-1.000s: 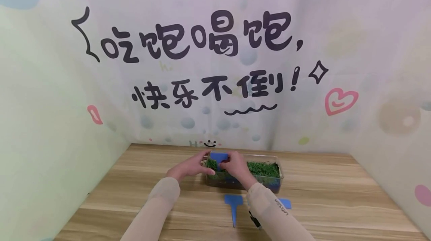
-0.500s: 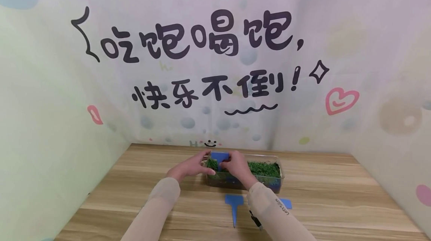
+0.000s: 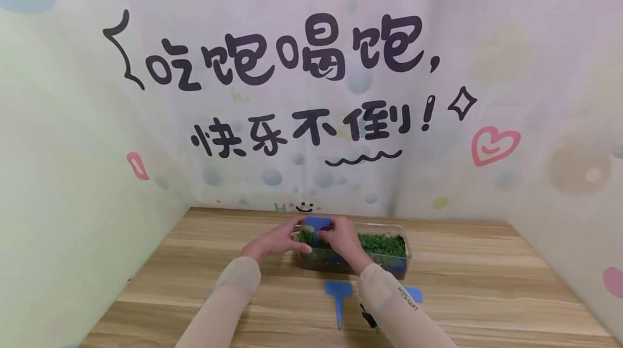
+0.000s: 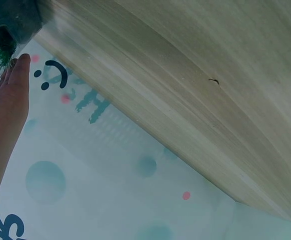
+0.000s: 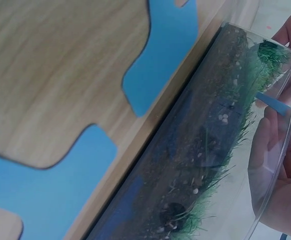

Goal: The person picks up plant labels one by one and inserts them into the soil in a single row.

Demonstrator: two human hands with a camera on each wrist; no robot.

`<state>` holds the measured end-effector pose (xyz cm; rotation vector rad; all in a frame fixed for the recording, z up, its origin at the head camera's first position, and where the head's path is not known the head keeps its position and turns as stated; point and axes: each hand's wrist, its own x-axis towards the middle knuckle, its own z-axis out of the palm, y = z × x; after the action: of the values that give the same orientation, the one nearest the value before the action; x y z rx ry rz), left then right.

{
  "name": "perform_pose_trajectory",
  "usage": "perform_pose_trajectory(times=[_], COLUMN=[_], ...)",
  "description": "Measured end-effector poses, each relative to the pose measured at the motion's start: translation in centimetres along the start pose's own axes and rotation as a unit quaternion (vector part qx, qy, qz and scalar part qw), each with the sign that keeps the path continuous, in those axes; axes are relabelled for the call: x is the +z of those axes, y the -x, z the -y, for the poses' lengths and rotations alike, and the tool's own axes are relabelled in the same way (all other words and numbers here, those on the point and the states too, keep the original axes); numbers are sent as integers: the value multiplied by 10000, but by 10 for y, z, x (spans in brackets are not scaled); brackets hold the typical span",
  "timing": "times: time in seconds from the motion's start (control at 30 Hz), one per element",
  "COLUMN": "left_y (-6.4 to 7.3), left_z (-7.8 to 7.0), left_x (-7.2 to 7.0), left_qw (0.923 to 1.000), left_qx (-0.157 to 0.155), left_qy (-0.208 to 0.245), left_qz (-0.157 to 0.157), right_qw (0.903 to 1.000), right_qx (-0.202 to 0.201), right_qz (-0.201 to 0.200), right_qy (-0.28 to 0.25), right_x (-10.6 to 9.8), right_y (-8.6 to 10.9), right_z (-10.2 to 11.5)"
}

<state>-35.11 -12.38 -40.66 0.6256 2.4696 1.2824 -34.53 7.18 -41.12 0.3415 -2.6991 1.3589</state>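
From my end, the right hand [image 3: 343,237] pinches a blue T-shaped plant label [image 3: 317,222] between its fingers; the label stands roughly upright over the left end of the clear planter box [image 3: 405,268], stem down toward the grass [image 3: 382,243]. I can't tell whether its tip is in the soil. The left hand [image 3: 276,237] is loosely spread around that end, fingers not clenched.

What worries me is the thin stem: pushed off-axis, or into a hard patch, it could bend or lean. Pressing hard might also slide the box if the left hand isn't bracing it.

As for room, the right wrist crosses the near rim, so a low withdrawal could snag there. Another label [image 3: 339,289] and a dark slim object [image 3: 369,317] lie close to the right sleeve [image 3: 384,294], easily swept. Behind the box, the backdrop [image 3: 253,191] leaves little depth; the desk [image 3: 467,272] opens out on both sides.
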Motion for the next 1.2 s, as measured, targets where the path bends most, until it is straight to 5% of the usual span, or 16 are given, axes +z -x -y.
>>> perform_pose_trajectory(times=[1.2], left_y=[1], left_z=[0], left_x=[1], left_qw=[9997], left_qx=[-259], left_qy=[-12], left_qz=[-43], right_qw=[9902], right_qx=[31], right_qz=[-87], right_qy=[1394], right_x=[8], right_y=[-2], right_z=[0])
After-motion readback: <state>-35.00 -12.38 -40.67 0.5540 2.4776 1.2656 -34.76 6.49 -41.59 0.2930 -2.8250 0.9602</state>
